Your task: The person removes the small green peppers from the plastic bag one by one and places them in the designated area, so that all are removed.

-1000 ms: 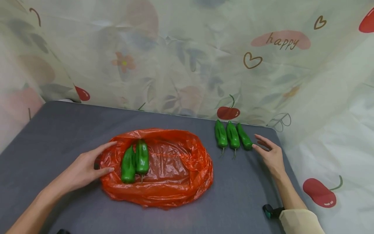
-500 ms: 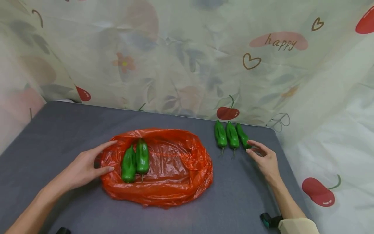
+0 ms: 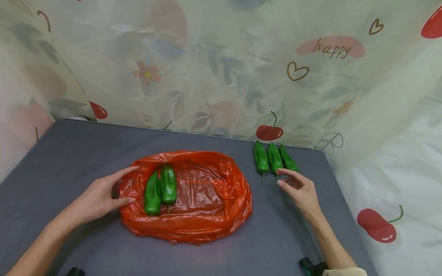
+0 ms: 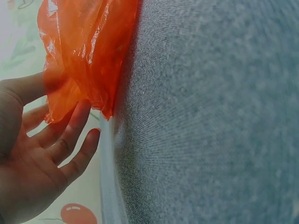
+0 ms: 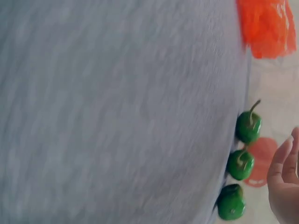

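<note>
In the head view, my left hand (image 3: 98,199) rests at the left side of an orange-red plastic bag (image 3: 207,230), thumb and fingers spread apart. The left wrist view has these fingers touching the edge of the bag (image 4: 88,51). Inside the bag lie two green peppers, one on the left (image 3: 152,195) and one beside it (image 3: 168,184). Three more green peppers stand in a row: left (image 3: 261,157), middle (image 3: 275,158), right (image 3: 288,158). My right hand (image 3: 302,193) hovers by the stem end of the middle one, thumb and fingertips apart, holding nothing.
A dark grey cloth-covered table (image 3: 207,258) carries everything. Behind it hangs a patterned curtain (image 3: 214,76), which also comes down on the right. A dark band (image 3: 312,266) is on my right wrist.
My right hand has moved left, from beside the right pepper across to the stem of the middle pepper. The left hand, bag and peppers stay where they were.
</note>
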`<state>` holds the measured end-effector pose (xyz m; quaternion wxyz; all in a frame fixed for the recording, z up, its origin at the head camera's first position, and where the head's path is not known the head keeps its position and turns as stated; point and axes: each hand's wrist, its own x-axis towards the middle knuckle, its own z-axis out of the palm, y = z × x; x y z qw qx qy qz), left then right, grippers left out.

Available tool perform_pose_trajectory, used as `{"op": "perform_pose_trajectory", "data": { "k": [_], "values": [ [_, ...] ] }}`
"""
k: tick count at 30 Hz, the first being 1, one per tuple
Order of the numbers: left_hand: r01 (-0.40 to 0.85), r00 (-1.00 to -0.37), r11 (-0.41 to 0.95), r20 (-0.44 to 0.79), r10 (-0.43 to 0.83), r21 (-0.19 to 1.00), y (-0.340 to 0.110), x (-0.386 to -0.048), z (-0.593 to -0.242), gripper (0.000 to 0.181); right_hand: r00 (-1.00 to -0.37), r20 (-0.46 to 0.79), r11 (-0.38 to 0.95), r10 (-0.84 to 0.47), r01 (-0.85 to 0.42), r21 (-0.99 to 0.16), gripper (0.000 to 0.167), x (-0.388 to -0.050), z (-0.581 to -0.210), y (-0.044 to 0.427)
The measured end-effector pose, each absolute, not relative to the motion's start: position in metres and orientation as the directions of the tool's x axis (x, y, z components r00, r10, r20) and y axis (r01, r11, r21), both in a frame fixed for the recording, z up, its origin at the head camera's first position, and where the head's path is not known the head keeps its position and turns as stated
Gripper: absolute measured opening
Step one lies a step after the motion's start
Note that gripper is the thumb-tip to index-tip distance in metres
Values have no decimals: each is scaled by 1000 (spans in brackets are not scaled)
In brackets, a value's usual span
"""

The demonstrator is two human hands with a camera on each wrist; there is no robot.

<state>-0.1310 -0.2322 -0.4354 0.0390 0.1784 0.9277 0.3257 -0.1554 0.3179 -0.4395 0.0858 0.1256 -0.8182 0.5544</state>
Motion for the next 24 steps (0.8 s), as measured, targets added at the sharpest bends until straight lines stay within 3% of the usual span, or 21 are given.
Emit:
{"op": "perform_pose_trajectory", "data": {
  "k": [24],
  "values": [
    [291, -931, 712, 17, 365, 639, -227, -133, -432, 84, -934, 218, 210, -283, -282, -936, 42, -151, -433, 252]
  ]
}}
